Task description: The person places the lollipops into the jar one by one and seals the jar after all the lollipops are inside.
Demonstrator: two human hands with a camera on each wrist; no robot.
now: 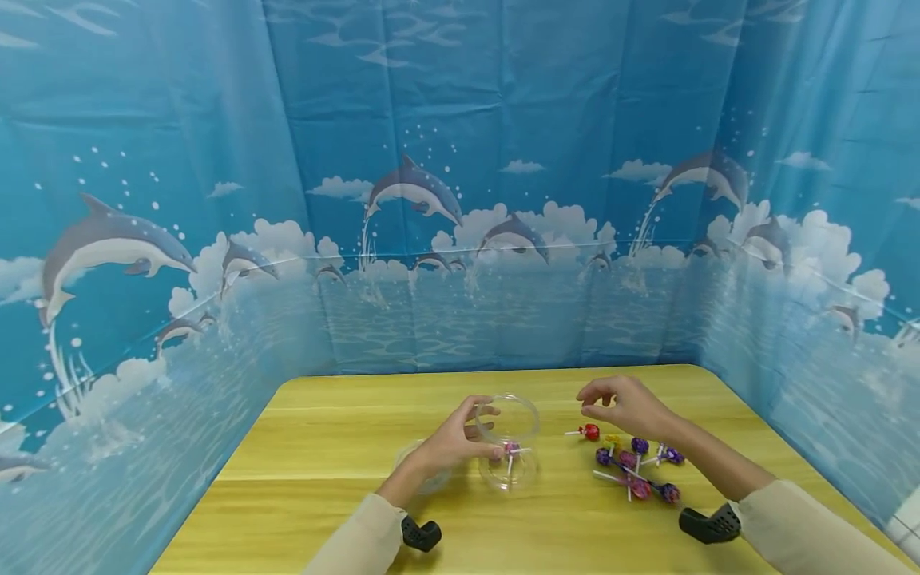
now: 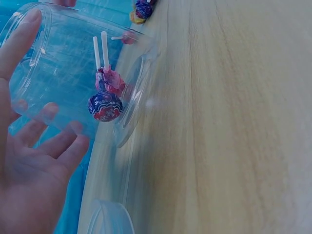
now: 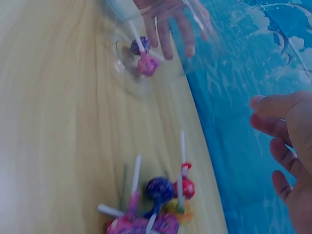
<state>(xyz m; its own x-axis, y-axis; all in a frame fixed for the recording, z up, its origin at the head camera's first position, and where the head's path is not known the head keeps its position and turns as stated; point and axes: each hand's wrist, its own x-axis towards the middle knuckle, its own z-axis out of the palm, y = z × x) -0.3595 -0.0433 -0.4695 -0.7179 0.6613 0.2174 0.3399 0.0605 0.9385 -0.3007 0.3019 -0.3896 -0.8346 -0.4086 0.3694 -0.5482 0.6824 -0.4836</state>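
1. Left hand (image 1: 454, 439) gripped the jar (image 1: 516, 431) at three o'clock.
2. Right hand (image 1: 632, 409) hung empty, fingers bent.
3. Pops (image 1: 628, 460) lay nearer it, mostly at six; the red pop (image 1: 592, 432) pointed its stick to nine.

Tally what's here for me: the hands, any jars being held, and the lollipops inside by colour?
Left hand and right hand: 2
Held clear jar: 1
Blue-purple lollipop inside: 1
Pink lollipop inside: 1
Total: 5
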